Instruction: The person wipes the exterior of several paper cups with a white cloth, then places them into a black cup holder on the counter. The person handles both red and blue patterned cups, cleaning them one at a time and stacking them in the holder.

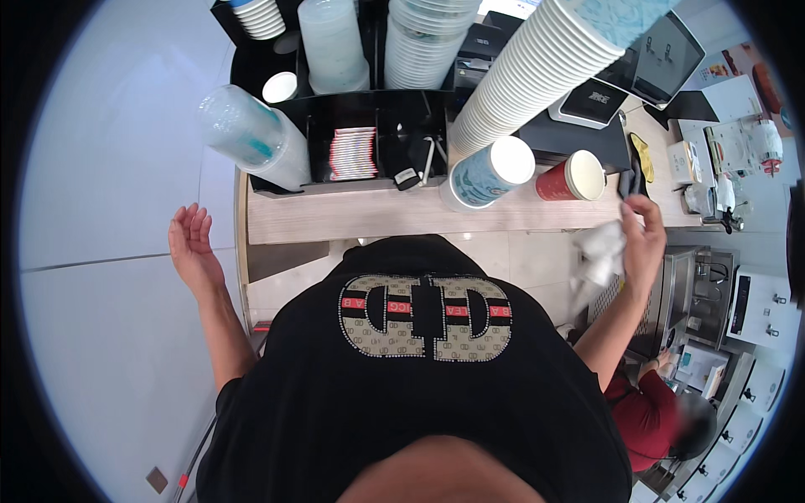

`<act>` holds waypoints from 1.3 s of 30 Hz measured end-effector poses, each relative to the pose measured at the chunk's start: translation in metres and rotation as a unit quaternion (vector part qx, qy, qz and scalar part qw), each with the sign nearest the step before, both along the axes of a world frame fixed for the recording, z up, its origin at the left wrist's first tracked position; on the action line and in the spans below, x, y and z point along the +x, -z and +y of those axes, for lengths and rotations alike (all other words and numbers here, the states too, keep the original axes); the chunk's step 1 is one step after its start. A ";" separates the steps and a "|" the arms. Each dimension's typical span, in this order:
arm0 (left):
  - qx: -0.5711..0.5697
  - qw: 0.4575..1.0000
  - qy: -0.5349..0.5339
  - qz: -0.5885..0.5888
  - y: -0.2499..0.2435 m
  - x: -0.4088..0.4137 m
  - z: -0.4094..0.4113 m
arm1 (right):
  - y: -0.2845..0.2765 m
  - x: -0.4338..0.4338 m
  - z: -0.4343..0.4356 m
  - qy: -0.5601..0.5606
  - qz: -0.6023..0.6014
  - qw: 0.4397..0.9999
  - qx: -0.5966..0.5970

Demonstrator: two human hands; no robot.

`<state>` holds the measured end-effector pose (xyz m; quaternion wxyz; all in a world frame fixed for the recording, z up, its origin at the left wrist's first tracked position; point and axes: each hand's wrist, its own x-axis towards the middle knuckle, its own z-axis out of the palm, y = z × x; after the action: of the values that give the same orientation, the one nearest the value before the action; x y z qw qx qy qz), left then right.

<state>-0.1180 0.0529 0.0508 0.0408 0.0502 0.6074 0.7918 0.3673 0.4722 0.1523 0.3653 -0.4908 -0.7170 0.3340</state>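
My left hand (194, 245) is raised beside the left end of the wooden counter (352, 217), palm up, fingers loosely curled and holding nothing. At the right my right hand (643, 242) grips a white cloth or crumpled tissue (600, 251), blurred, which hangs down in front of the counter's edge. Nearest to that hand on the counter are a red paper cup (560, 182) with a pale lid and a black and yellow item (640, 165). Farther left stand a blue-patterned cup with a white lid (481, 179) and a tall leaning stack of paper cups (534, 75).
A black organizer (352, 97) holds stacked plastic cups (333, 47), small packets (353, 154) and several small items. A tablet on a stand (660, 60) is at the back right. A co-worker in red (648, 421) works by the sink units at the lower right. A wall runs along the left.
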 end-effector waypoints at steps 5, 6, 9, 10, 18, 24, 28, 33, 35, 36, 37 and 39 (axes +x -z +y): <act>-0.018 0.999 0.032 -0.022 0.001 0.054 0.002 | 0.006 -0.029 -0.018 -0.100 -0.148 0.984 -0.024; -0.015 0.998 0.052 -0.029 0.003 0.067 0.009 | 0.012 -0.030 -0.020 -0.139 -0.145 0.979 -0.045; -0.037 0.991 0.117 -0.049 0.002 0.118 0.039 | 0.013 -0.053 -0.037 -0.206 -0.100 0.971 -0.071; -0.041 0.986 0.156 -0.053 0.002 0.133 0.049 | 0.017 -0.060 -0.041 -0.218 -0.095 0.971 -0.037; -0.114 0.905 0.409 -0.030 0.011 0.192 0.128 | 0.019 -0.116 -0.039 -0.299 -0.072 0.950 0.047; -0.208 0.834 0.473 0.194 0.004 0.219 0.211 | 0.031 -0.139 -0.033 -0.304 -0.049 0.948 0.084; -0.262 0.821 0.454 0.226 0.025 0.224 0.238 | 0.031 -0.136 -0.031 -0.282 -0.038 0.956 0.071; -0.220 0.846 0.424 0.238 0.040 0.230 0.254 | 0.038 -0.129 -0.030 -0.256 0.007 0.964 0.069; -0.186 0.859 0.412 0.240 0.054 0.231 0.262 | 0.039 -0.128 -0.031 -0.260 0.028 0.964 0.051; -0.168 0.864 0.408 0.241 0.056 0.231 0.267 | 0.039 -0.127 -0.032 -0.261 0.038 0.964 0.042; -0.157 0.863 0.418 0.237 0.058 0.230 0.270 | 0.038 -0.125 -0.033 -0.258 0.035 0.964 0.047; -0.135 0.860 0.437 0.229 0.059 0.230 0.274 | 0.036 -0.122 -0.035 -0.253 0.029 0.965 0.059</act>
<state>0.1116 0.3267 -0.0085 0.2484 0.4841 0.6163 0.5693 0.2452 0.4377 0.1162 0.3182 -0.2609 -0.8252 0.3870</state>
